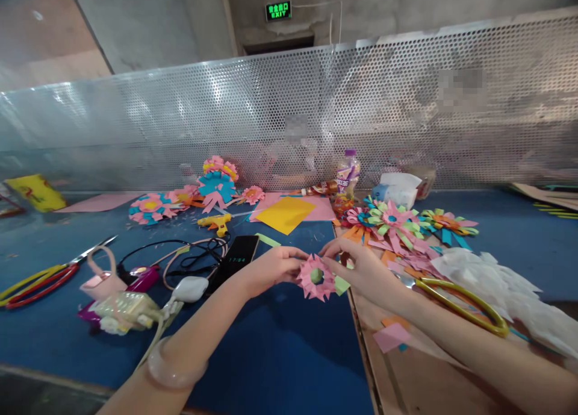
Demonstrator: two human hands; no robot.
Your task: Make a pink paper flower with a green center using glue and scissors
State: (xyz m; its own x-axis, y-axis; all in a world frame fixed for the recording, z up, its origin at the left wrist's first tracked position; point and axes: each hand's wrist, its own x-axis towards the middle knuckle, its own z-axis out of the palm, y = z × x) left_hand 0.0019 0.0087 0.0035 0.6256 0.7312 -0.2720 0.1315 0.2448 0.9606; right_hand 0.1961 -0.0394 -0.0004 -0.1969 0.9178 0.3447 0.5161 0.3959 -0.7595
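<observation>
A pink folded-paper flower (316, 277) with a green centre is held just above the blue table (280, 349). My left hand (275, 265) pinches its left edge with the fingers closed. On the flower's upper right edge my right hand (356, 264) pinches too, with a small green paper piece (342, 284) under the fingers. A pale bangle (169, 367) sits on my left forearm.
Finished paper flowers lie at the back left (153, 207) and right (397, 222). A phone (235, 257), cables, a glue gun (217, 222), yellow paper (286, 213), a bottle (347, 171), scissors left (40, 279) and right (465, 303), white tissue (497, 288), and a perforated metal screen (289, 120) behind.
</observation>
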